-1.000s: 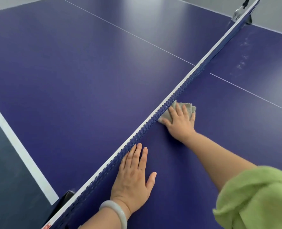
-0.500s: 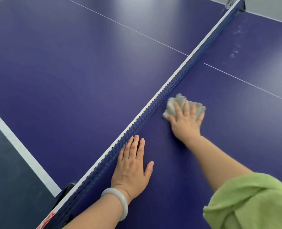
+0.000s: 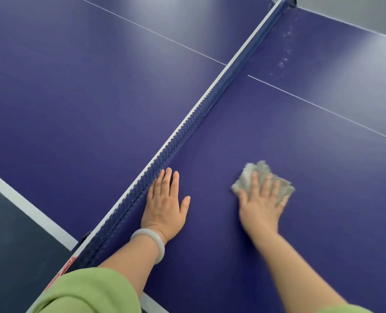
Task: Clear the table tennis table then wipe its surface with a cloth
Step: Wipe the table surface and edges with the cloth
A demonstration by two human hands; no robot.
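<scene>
- Since a second ago, right hand (image 3: 261,206) and grey cloth (image 3: 262,170) have slid away from the net (image 3: 201,109), out onto open desk (image 3: 74,98).
- Right grip: fingers spread flat, pressing the crumpled cloth down; blurred.
- Left hand (image 3: 165,206) lies flat just beside the net, fingers straight, pale bracelet (image 3: 151,238) at the wrist.
- Pale smudges (image 3: 285,55) farther along the net.
</scene>
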